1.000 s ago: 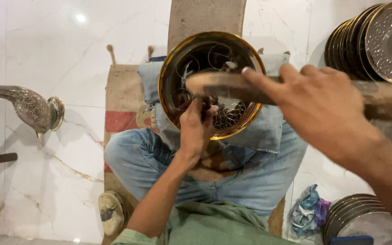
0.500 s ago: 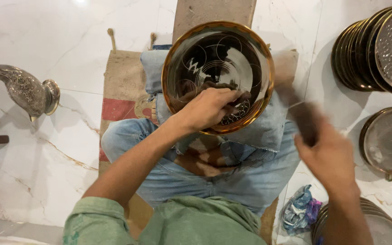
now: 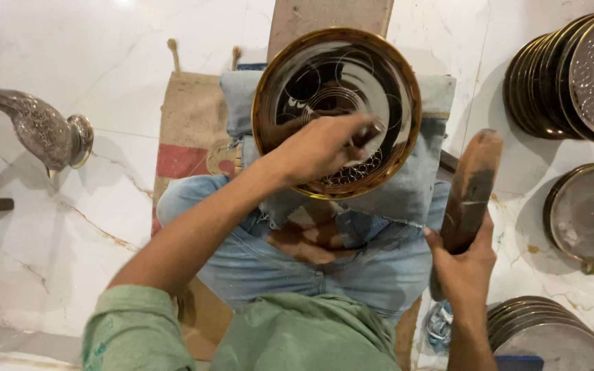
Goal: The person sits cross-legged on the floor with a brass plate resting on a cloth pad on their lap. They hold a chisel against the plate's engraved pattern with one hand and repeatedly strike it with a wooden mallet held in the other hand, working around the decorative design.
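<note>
White marble flooring with tan veins lay under the whole scene, and the person sat on it with denim-clad legs (image 3: 324,254) drawn up and a green shirt (image 3: 297,340) nearest the camera. Closest in, the right hand (image 3: 463,264) was wrapped shut around the lower end of a worn wooden mallet (image 3: 470,189), fingers curled fully about the handle and the head raised off to the side of the work, well clear of it. A little farther out, the left hand (image 3: 317,148) rested on a round brass plate (image 3: 336,110) that sat on a folded denim pad (image 3: 407,185) over the knees; its fingers were pressed together, pinching a slim dark punch-like tool (image 3: 369,132) whose tip met the engraved part near the plate's lower rim. Judged from this, the work would go best with the tool held steady at one angle, the heel of the hand braced on the plate, and the mallet brought down squarely and lightly so the tip did not skid across the circles already cut. Beyond the knees lay a burlap sack (image 3: 190,130); to the left a chased metal spout (image 3: 36,127) jutted in, and at far right stood stacked plates (image 3: 572,75).
</note>
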`<move>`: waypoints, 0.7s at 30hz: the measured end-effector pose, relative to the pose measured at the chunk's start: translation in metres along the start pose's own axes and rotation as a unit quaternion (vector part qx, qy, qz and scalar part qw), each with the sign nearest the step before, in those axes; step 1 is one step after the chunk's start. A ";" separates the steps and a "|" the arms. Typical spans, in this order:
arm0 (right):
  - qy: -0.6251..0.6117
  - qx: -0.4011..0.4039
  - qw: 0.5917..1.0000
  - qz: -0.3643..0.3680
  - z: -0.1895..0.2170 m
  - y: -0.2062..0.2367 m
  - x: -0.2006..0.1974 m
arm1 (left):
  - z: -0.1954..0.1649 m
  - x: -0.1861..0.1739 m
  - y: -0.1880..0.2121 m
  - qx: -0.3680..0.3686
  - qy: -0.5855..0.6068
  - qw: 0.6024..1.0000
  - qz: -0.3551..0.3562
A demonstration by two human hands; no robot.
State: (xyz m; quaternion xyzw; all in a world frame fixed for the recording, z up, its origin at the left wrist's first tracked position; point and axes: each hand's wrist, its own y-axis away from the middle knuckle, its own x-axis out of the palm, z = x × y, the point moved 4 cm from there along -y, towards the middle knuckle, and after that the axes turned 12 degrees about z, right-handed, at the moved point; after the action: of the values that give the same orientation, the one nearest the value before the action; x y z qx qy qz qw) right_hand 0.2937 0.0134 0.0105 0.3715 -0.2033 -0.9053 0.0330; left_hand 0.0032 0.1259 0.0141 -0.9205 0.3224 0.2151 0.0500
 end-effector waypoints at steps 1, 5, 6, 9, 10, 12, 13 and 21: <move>-0.038 0.016 0.999 0.007 -0.002 0.001 0.004 | -0.001 0.001 -0.002 0.003 -0.034 0.999 0.028; 0.053 0.004 0.999 -0.005 -0.007 0.002 0.009 | 0.004 0.002 -0.013 0.010 -0.086 0.990 0.112; 0.073 0.014 0.997 -0.007 -0.010 0.001 0.008 | 0.005 0.001 -0.016 0.013 -0.078 0.989 0.126; -0.135 -0.084 0.986 -0.057 -0.014 -0.002 0.003 | 0.004 -0.001 -0.018 0.088 -0.121 0.981 0.123; -0.246 -0.135 0.957 -0.078 -0.014 -0.003 0.001 | 0.005 -0.001 -0.017 0.098 -0.115 0.981 0.125; -0.285 -0.175 0.938 -0.090 -0.012 -0.008 0.000 | 0.006 -0.001 -0.015 0.119 -0.101 0.980 0.127; -0.304 -0.196 0.927 -0.096 -0.009 -0.011 0.000 | 0.006 -0.001 -0.014 0.129 -0.102 0.978 0.127; 0.272 -0.280 0.921 -0.007 0.071 -0.044 -0.028 | 0.021 0.004 0.002 0.030 -0.092 0.995 0.010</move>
State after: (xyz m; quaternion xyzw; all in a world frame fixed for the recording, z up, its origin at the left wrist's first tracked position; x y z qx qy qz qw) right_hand 0.2692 0.0843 0.0572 0.5802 0.0776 -0.7898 0.1832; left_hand -0.0028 0.1265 -0.0068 -0.8918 0.3317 0.2891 0.1052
